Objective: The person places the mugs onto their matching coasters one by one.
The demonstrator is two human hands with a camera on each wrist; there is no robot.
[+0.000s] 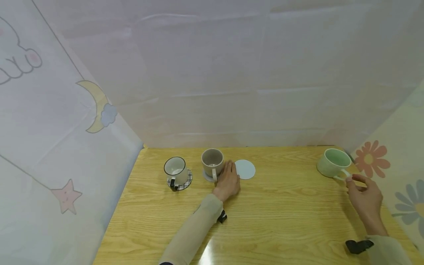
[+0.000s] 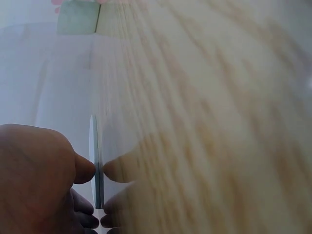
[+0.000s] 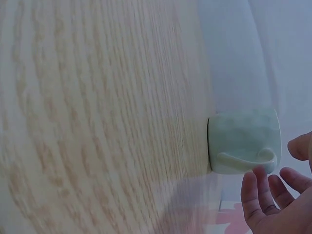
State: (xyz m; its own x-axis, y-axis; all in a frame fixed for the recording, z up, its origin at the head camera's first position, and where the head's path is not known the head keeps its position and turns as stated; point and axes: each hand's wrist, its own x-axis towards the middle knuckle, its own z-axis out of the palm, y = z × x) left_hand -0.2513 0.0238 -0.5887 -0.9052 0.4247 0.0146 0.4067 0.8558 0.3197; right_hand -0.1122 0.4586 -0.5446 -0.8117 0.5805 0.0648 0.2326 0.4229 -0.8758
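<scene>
My left hand (image 1: 228,182) lies low over the table between a grey-beige mug (image 1: 212,158) and a round pale blue coaster (image 1: 245,169), its fingers fairly straight. In the left wrist view the thumb (image 2: 86,169) is at the edge of the coaster (image 2: 96,163), which lies flat on the wood. Beneath the grey-beige mug shows a grey coaster (image 1: 207,177). At the right, my right hand (image 1: 365,194) has its fingertips close to the handle of a light green mug (image 1: 326,167). Its thumb stands apart from the fingers in the right wrist view; whether the fingertips touch the handle I cannot tell.
A white mug (image 1: 180,176) with a black rim and black handle stands on a checked coaster (image 1: 186,184) at the left. The wooden table (image 1: 281,213) ends at a pale back sheet (image 1: 232,110). Printed side sheets (image 1: 409,154) flank it.
</scene>
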